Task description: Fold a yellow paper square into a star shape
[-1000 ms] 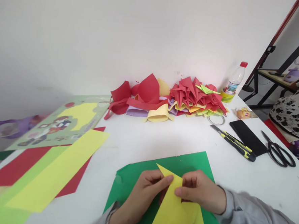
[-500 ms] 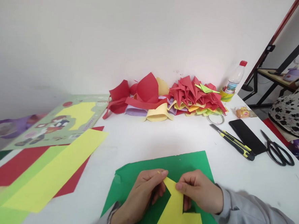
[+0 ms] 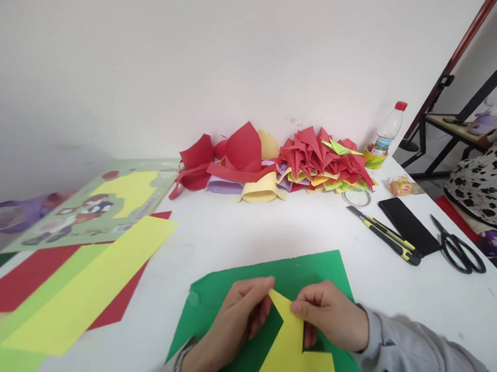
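A piece of folded yellow paper [image 3: 291, 346] with a pointed tip lies over a green sheet [image 3: 311, 268] at the front of the table. My left hand [image 3: 240, 320] pinches the paper's upper-left point between thumb and finger. On the other side, my right hand [image 3: 329, 314] is closed on the paper's upper edge, thumb on top and fingers behind. The paper's lower part runs out of the bottom of the view.
Left lie strips of yellow paper [image 3: 95, 283] and red paper [image 3: 28, 279], beside a printed green pack [image 3: 81, 226]. Folded red paper pieces [image 3: 313, 150] are piled by the wall. A cutter knife [image 3: 386, 236], black scissors [image 3: 459, 249] and a bottle [image 3: 386, 132] stand or lie right.
My left thumb and fingers have shifted slightly at the paper's tip, which now ends at the fingertips. The right hand keeps its hold; the whole view has moved very little.
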The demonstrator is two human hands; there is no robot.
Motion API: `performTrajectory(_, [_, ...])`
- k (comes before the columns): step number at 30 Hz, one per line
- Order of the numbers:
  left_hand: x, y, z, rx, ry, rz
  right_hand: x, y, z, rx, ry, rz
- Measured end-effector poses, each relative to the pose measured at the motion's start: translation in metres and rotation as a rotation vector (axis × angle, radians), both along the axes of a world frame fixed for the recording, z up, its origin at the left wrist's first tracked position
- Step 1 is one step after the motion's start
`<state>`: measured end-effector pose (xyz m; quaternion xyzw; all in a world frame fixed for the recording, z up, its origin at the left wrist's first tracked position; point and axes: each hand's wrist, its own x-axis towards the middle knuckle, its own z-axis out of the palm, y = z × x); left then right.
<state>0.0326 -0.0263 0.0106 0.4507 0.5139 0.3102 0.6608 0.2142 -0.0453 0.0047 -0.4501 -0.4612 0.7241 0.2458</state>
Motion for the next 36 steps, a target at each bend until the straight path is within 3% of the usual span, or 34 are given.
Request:
performTrajectory(11, [0.001,0.003,0.003,0.023,-0.104,0.069,-0.001,0.000,0.000,-0.009,0.010,-0.034])
performTrajectory(18, [-0.002,0.001,0.001,0.050,0.036,-0.032,-0.002,0.001,-0.004,-0.009,0.040,-0.065])
performTrajectory(25, [-0.004,0.001,-0.003,0.019,0.043,-0.025,-0.002,0.002,0.000,-0.016,0.044,-0.062])
performTrajectory(31, [-0.002,-0.002,0.007,0.078,0.062,-0.357,-0.003,0.003,0.002,-0.019,0.047,-0.139])
performTrajectory(36, [-0.001,-0.001,0.007,0.098,0.170,-0.313,-0.002,0.003,0.006,0.005,0.037,-0.144])
